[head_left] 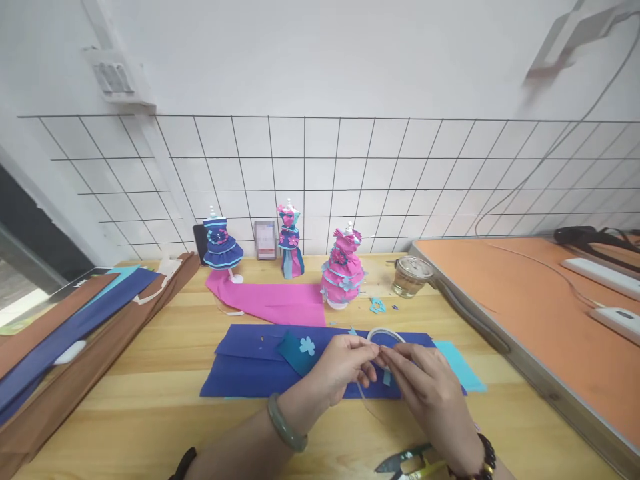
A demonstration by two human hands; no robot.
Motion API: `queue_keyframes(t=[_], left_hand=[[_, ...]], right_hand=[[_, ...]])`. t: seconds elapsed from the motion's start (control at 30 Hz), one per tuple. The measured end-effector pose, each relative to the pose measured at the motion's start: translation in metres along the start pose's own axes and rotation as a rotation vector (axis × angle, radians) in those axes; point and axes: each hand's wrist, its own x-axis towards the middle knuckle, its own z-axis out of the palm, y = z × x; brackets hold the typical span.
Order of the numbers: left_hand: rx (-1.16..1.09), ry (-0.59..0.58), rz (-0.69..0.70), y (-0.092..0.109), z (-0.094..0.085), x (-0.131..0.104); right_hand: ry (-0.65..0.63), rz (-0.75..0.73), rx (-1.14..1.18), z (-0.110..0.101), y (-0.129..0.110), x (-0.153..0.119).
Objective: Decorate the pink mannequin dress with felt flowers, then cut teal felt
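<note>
My left hand (pixel 337 370) and my right hand (pixel 425 380) meet fingertip to fingertip, both pinched closed. What lies between the fingertips is too small to make out. Just behind them is a white ring that looks like a tape roll (pixel 386 331), partly covered by my fingers. A thin pale strip (pixel 361 392) hangs down below my left hand. Underneath lies a dark blue sheet (pixel 245 373), bearing a teal piece (pixel 293 353) and a light blue flower cutout (pixel 307 345). Scissors (pixel 395 461) rest near my right wrist, partly hidden.
Miniature dress forms in blue (pixel 223 250), mixed colours (pixel 290 240) and pink (pixel 343 270) stand at the back, near a phone (pixel 265 240). A pink sheet (pixel 280 300) lies before them. A lidded cup (pixel 411 277) stands right; brown strips (pixel 105 353) lie left.
</note>
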Motion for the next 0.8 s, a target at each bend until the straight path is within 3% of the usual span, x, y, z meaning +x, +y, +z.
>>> queue_keyframes(t=[0.3, 0.4, 0.6, 0.8], left_hand=[[-0.001, -0.036, -0.015, 0.006, 0.002, -0.003], [0.024, -0.051, -0.015, 0.008, 0.003, -0.005], [0.014, -0.027, -0.015, 0.007, 0.005, -0.007], [-0.093, 0.003, -0.01, 0.004, 0.003, -0.005]], right_hand=[[-0.044, 0.095, 0.021, 0.001, -0.002, 0.005], [-0.048, 0.239, 0.206, 0.003, 0.003, 0.006], [-0.173, 0.649, 0.699, 0.001, 0.005, 0.012], [-0.122, 0.778, 0.853, 0.002, 0.0, 0.01]])
